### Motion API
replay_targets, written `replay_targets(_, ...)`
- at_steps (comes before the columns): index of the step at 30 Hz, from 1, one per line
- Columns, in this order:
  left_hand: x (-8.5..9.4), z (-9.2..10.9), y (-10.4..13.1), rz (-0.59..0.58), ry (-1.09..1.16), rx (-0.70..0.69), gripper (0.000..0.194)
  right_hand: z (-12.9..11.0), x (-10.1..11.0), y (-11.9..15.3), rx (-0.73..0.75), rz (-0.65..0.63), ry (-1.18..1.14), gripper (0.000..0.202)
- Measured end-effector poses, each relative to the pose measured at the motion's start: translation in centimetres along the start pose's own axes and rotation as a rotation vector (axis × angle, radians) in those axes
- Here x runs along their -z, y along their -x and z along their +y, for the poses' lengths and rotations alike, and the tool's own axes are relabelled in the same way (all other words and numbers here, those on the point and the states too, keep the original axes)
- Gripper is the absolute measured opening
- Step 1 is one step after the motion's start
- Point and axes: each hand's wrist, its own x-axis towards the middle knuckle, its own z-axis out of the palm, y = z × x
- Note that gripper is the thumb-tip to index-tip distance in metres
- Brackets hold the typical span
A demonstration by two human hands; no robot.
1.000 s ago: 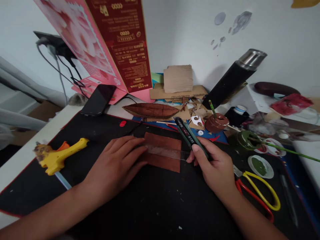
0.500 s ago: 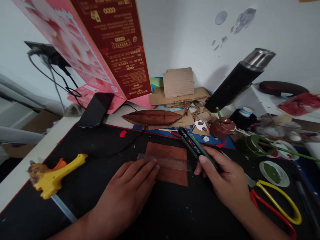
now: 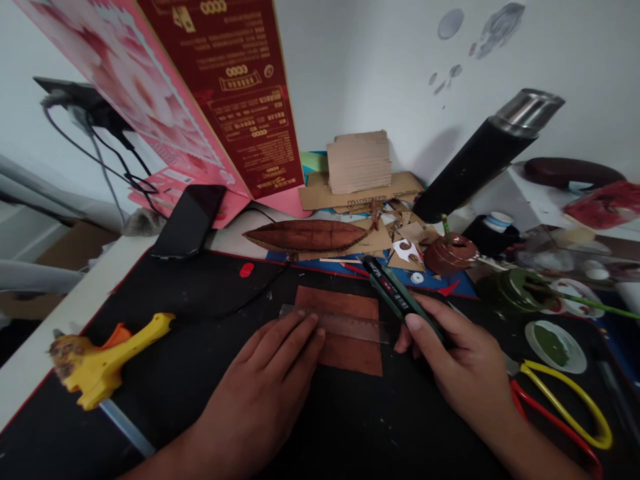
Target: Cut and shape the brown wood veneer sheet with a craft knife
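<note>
Left hand [image 3: 267,383] presses ruler [image 3: 357,329] on brown sheet [image 3: 353,357], right hand [image 3: 463,363] grips tool [image 3: 393,291]

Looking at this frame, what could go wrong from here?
The left hand presses near one end of the clear ruler, which might pivot on the brown sheet. Its fingertips lie on the ruler, so a slip of the apparent utility knife in the right hand could nick them. The scissors beside that hand might get knocked.

Dim light is leaving the black mat [image 3: 350,427] dark. The flask [image 3: 473,167] is casting a soft shadow leftward on the wall [image 3: 400,60]; its metal cap [image 3: 531,111] is glinting. Wide-angle distortion is stretching the edges (markings on the ruler [image 3: 356,327] are blurring).
</note>
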Motion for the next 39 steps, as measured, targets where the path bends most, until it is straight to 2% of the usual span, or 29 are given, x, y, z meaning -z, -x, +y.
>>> replay_targets(39, 0.13, -0.21, -0.33, 0.009, -0.039, -0.055, 0.044, -0.11, -0.21, 0.00, 0.017, 0.038, 0.054, 0.022)
